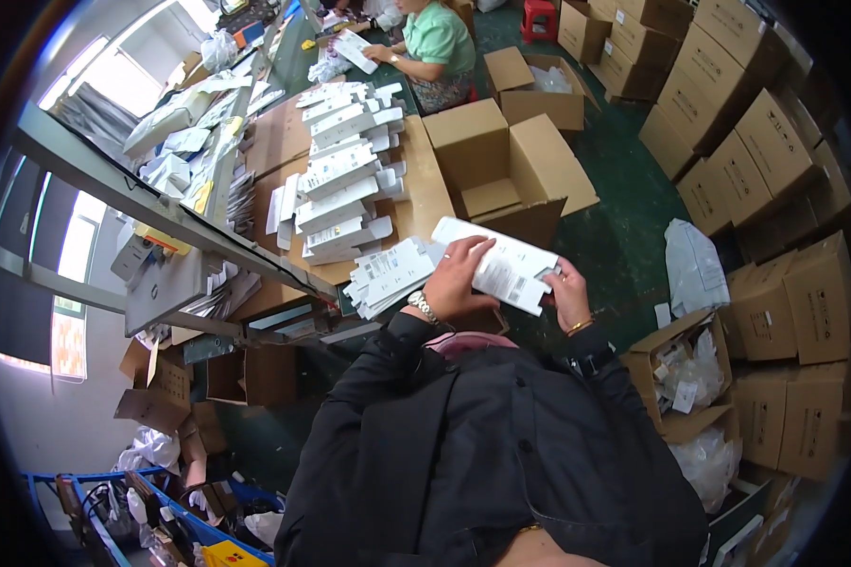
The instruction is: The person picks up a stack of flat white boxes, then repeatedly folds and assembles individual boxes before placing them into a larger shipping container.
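Two hands hold one white carton point(501, 263) above the near end of the table point(425, 180): my left hand point(459, 279) grips its middle, my right hand point(569, 295) pinches its right end. Flat cartons point(388, 274) lie stacked just left; an open cardboard box point(511, 170) stands beyond.

View from 1 wide fisheye camera worn on the head, looking steeply down over the wearer's dark jacket point(501, 454), which fills the lower middle, with both hands close below the lens near the centre. The lens faces forward along a long workbench point(425, 180) that runs away toward the upper left, where a seated co-worker point(435, 42) appears far off. Straight edges bow toward the round black rim; stacked cardboard boxes point(766, 142) curve along the right.
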